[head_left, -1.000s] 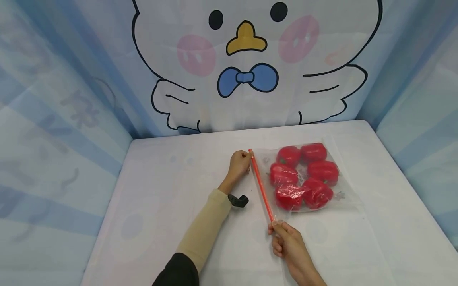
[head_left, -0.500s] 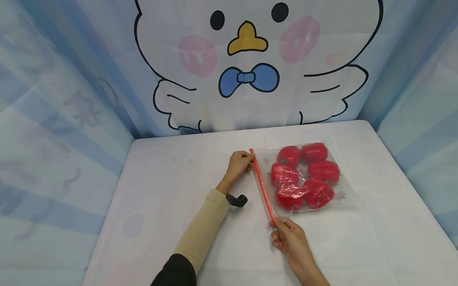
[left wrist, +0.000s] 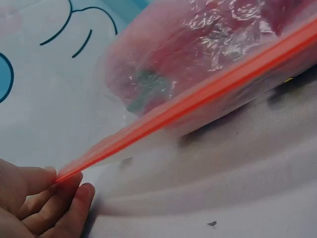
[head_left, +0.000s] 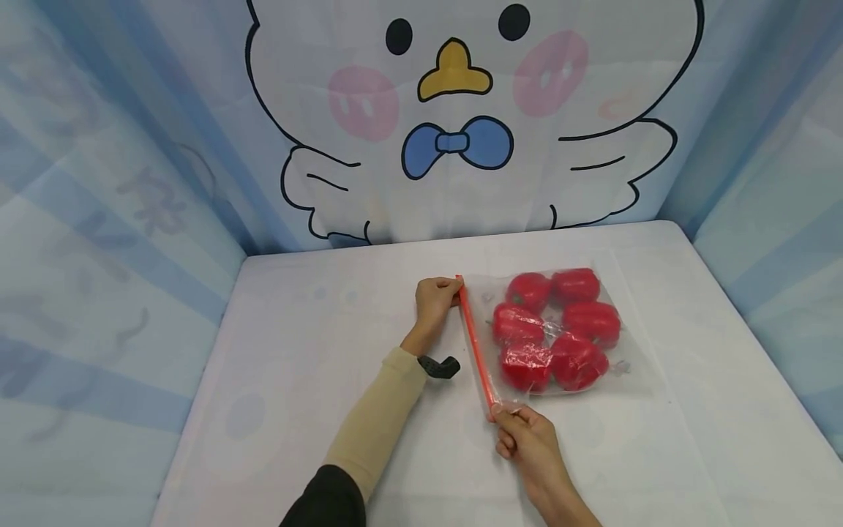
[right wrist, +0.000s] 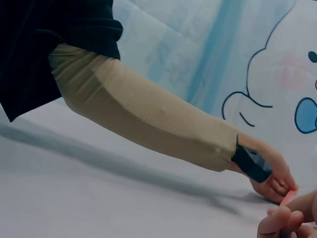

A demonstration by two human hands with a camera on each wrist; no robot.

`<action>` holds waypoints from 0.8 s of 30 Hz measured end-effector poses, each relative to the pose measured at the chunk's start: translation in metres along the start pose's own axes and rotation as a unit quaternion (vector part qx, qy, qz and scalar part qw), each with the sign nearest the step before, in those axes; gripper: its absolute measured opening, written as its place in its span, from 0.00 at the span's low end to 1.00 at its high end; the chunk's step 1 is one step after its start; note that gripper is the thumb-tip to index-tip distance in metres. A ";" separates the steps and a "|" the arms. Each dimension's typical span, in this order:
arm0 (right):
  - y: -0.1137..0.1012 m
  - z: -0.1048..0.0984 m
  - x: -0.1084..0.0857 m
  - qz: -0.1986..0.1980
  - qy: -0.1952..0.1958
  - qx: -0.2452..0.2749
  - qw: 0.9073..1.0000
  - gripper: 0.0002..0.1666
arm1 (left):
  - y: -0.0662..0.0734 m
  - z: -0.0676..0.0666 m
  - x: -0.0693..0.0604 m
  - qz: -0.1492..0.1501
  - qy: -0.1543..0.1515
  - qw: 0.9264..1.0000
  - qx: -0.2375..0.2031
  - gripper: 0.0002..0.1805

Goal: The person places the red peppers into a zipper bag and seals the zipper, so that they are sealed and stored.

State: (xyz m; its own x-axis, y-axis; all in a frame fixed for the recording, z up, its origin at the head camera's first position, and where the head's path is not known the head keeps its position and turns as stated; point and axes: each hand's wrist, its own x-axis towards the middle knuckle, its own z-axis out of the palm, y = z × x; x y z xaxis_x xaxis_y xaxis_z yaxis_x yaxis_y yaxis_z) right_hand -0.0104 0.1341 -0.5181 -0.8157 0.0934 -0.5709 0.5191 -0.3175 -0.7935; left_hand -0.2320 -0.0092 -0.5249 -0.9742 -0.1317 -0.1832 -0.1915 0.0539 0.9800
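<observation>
A clear zip bag (head_left: 622, 293) with a red-orange strip (head_left: 476, 344) along its left edge lies on the table, holding several red bell peppers (head_left: 582, 359). My left hand (head_left: 435, 300) pinches the far end of the strip between thumb and fingers, and the left wrist view shows this same hand (left wrist: 44, 203) with the strip stretched away from it. At the near end, my right hand (head_left: 533, 446) pinches the strip's other corner. Only some fingers of the right hand (right wrist: 285, 223) show in the right wrist view.
A white-covered table (head_left: 296, 366) bears the bag. Behind it hangs a cloth (head_left: 454, 205) printed with a cartoon face and bow tie, and blue patterned cloths (head_left: 99, 256) stand at the sides. A black wrist device (head_left: 440, 367) sits on the left wrist.
The bag and its peppers have shifted slightly left and toward me. The right hand has moved a little left with the strip's near end; both hands keep their pinch.
</observation>
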 end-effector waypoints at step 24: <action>-0.022 -0.048 -0.011 -0.086 0.074 -0.141 0.983 0.24 | -0.018 -0.025 -0.085 -0.097 -0.159 0.982 -0.039 0.19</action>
State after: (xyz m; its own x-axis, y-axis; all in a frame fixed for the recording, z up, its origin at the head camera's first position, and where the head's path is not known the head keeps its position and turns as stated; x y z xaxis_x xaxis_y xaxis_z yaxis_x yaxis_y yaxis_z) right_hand 0.0000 0.1850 -0.5044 -0.8625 0.2664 -0.4303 0.4436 -0.0115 -0.8962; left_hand -0.1431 -0.0238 -0.5253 -0.9107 0.1841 -0.3697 -0.3794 -0.0191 0.9251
